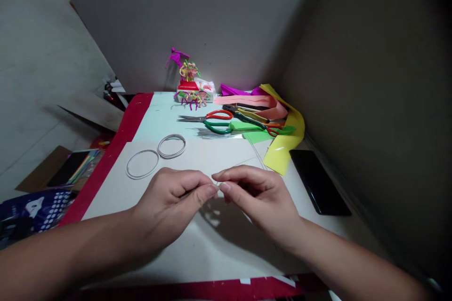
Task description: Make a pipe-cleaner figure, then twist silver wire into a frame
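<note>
Left hand (169, 202) and right hand (257, 202): thumbs and fingers nearly closed, pinching a thin silver wire (229, 168) | wire held just above a white card (212, 155), near two wire loops (171, 146) | risk: wire could be dropped if the slight pinch is loosened

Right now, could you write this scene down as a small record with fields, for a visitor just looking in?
Left hand: pinching a thin pale strand
Right hand: pinching the same strand, fingertips facing the left hand's
Under hands: white card sheet
Beside hands: two thin silvery rings
Farther back: red-handled scissors, green-handled scissors, yellow sheet
To the right: black smartphone
</note>
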`<control>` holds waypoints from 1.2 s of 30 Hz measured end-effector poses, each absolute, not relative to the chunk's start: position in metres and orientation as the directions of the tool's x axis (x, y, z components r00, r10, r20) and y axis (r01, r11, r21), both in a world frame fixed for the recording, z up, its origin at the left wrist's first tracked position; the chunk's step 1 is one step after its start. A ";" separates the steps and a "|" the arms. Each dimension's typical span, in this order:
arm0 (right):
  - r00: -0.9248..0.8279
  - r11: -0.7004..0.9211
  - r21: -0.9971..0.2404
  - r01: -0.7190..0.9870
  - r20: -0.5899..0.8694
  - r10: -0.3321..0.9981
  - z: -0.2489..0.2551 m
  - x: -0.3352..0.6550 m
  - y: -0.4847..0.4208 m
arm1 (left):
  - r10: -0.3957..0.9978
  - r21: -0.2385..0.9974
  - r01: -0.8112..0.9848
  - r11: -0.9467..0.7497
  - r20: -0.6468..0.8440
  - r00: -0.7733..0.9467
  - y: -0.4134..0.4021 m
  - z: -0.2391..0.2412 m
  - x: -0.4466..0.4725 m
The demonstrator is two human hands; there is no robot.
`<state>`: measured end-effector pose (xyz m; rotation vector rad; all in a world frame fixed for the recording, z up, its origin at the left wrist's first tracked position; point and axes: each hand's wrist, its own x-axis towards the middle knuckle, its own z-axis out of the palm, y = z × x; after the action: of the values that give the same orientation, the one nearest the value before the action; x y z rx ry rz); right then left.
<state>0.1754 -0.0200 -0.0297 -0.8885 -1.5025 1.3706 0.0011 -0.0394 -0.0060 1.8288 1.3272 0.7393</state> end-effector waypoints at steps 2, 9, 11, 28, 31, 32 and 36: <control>-0.324 0.247 -0.968 -0.036 0.245 0.914 -0.033 0.175 -0.020 | 0.961 0.892 0.447 -0.072 -0.058 0.270 -0.038 -0.004 0.002; -0.431 0.679 -0.728 0.093 0.586 0.686 -0.044 0.182 -0.014 | 0.837 0.932 0.157 0.326 -0.362 0.410 -0.029 -0.010 -0.003; -0.483 0.798 -0.585 0.145 0.662 0.573 -0.047 0.188 -0.010 | 0.825 0.927 0.105 0.360 -0.369 0.428 -0.027 -0.015 -0.004; -0.576 -0.171 -0.985 0.011 -0.146 0.805 -0.034 0.183 -0.003 | 0.911 0.612 0.676 -0.411 0.299 0.284 -0.033 -0.027 0.000; -0.600 -0.211 -0.977 -0.008 -0.164 0.783 -0.036 0.185 0.000 | 0.907 0.566 0.713 -0.413 0.328 0.265 -0.033 -0.027 0.000; -0.602 -0.216 -0.976 -0.004 -0.170 0.780 -0.036 0.185 0.000 | 0.906 0.557 0.722 -0.411 0.335 0.257 -0.033 -0.027 0.000; -0.587 -0.230 -0.972 0.042 -0.210 0.782 -0.036 0.183 -0.001 | 0.924 0.586 0.715 -0.381 0.274 0.268 -0.032 -0.027 -0.001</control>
<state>0.1835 -0.0012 -0.0356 -0.9920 -1.5115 1.8698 -0.0012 -0.0324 -0.0269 2.1992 1.4945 0.8381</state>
